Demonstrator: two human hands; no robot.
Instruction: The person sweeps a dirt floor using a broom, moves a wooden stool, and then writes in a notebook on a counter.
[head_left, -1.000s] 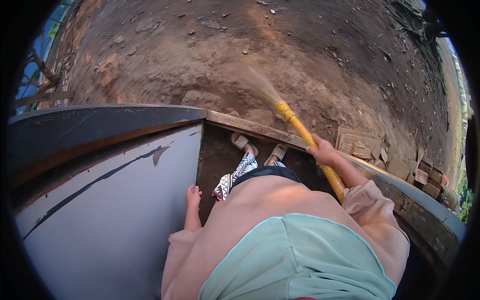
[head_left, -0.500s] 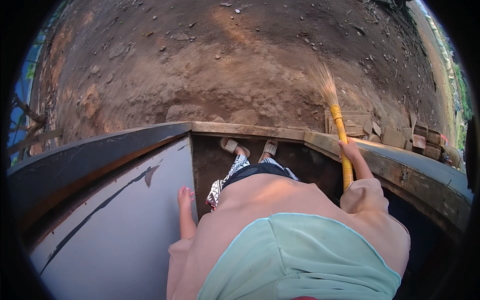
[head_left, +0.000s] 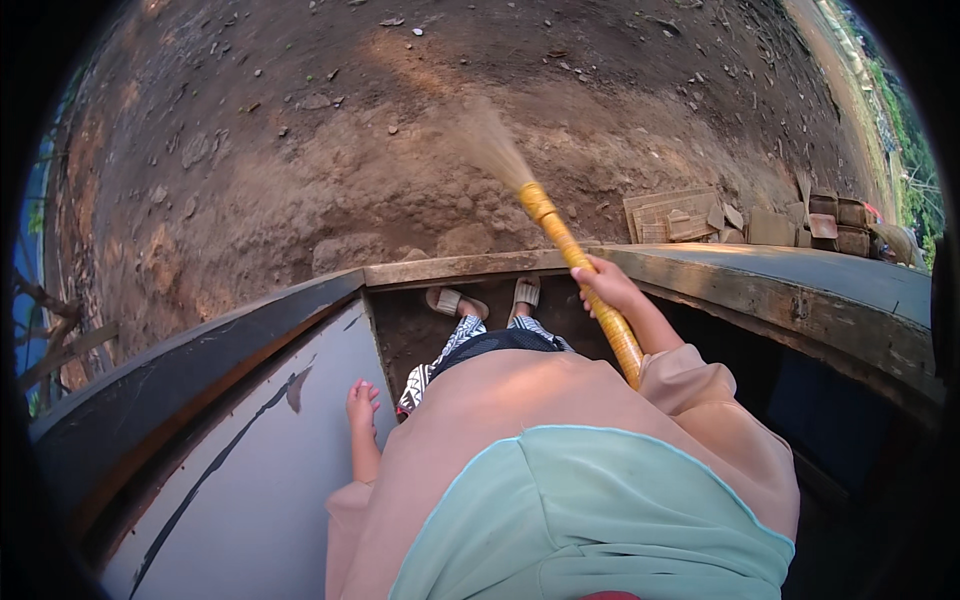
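Observation:
My right hand (head_left: pixel 606 284) is wrapped around the yellow-bound handle of a broom (head_left: pixel 575 252). The broom slants up and to the left across the wooden sill, its lower end beside my right sleeve. Its thin bristles (head_left: pixel 492 145) are blurred over the brown dirt ground (head_left: pixel 330 180) outside. My left hand (head_left: pixel 362 406) hangs beside my body with fingers loosely bent and nothing in it, close to the grey-white panel (head_left: pixel 260 440).
A wooden sill (head_left: pixel 465 266) crosses in front of my sandalled feet. A dark-edged frame (head_left: pixel 200 340) runs along the left and a weathered beam (head_left: pixel 760 290) along the right. Flat wooden pieces (head_left: pixel 672 214) and reddish-brown blocks (head_left: pixel 838 225) lie beyond the right beam.
My right hand has swung the broom leftward, so its bristles moved from the right to the middle of the ground. My left hand stays by my side. The view has shifted slightly.

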